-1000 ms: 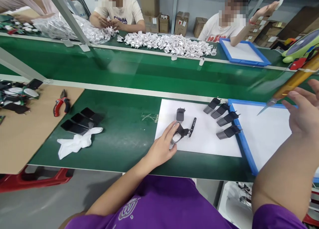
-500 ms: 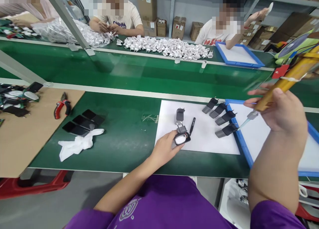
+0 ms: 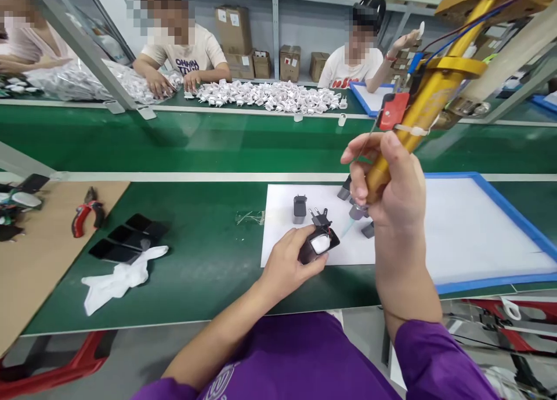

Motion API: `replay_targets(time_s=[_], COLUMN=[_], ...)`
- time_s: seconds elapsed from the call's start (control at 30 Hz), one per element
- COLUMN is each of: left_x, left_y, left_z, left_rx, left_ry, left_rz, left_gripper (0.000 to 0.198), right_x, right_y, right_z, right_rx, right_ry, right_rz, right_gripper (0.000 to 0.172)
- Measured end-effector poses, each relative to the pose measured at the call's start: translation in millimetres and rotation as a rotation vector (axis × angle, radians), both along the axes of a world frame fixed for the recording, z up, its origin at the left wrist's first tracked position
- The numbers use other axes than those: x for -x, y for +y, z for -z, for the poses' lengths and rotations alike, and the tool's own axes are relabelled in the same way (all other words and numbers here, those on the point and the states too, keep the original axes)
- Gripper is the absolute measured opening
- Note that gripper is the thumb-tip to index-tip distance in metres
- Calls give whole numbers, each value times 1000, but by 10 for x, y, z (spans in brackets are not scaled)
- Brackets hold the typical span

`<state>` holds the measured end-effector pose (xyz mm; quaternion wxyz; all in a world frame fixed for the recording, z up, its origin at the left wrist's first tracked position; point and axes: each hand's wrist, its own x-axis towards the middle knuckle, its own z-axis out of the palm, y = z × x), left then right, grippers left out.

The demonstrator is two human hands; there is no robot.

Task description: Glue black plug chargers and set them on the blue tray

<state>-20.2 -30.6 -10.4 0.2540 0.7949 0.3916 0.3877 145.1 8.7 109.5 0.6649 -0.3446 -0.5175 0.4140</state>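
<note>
Between the fingers and thumb of my left hand (image 3: 285, 266) is an opened black plug adapter (image 3: 310, 248), its prongs up and a white part showing inside. My right hand (image 3: 398, 185) is wrapped round a gold glue dispenser (image 3: 418, 110) whose thin pale tip points down-left, a short way right of the adapter and apart from it. Another black plug (image 3: 300, 208) stands on the white sheet (image 3: 278, 214) just beyond my left hand. More black plugs (image 3: 344, 188) lie on the sheet, partly hidden behind my right hand and the nozzle.
Pliers (image 3: 87, 214) lie on brown board at left, near black cases (image 3: 126, 237) and a white cloth (image 3: 122, 278). A blue-rimmed tray (image 3: 513, 214) sits at right. Across the green belt, co-workers sit behind piled white plugs (image 3: 278, 95).
My right hand has brought the dispenser leftward, its tip now close to the adapter. My left hand keeps hold of the adapter, which is tilted a little differently. The camera view has shifted.
</note>
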Motion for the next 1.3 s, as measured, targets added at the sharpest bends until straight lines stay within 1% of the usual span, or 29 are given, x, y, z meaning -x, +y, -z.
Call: replay_targets(time_s=[0.1,0.27,0.5,0.63,0.77,0.9,1.07,1.2,1.3], left_x=[-21,-34,-52,-70,-111,-190,-304,-356,-374], left_y=[-3,-24,-55,-55,-26,-7,-22,-19,-16], left_z=[-52,-94,-124,-124,-98,-57,-63,-105,-121], left_rx=[10,31,61,95,127,201,196,169,166], left_ry=[-19,-20,-8,-13,-7,17,-66,-143,-180], left_rz=[4,-3,-28,-27,-34,-38,-41,-68,-61], left_gripper=[39,40,40,40,38,32,30,31,31], right_x=[39,58,65,49,47,97,183,203,206], right_y=[-2,-8,0,-2,4,19,26,23,8], right_z=[-7,-4,11,22,40,35,13,32,25], right_rx=[-2,17,-20,-28,-38,-61,-79,-60,-69], right_ry=[4,-54,51,20,-19,-57,-28,-34,-33], right_rz=[-3,37,34,43,48,44,23,30,11], right_gripper=[30,32,37,27,27,29,27,34,35])
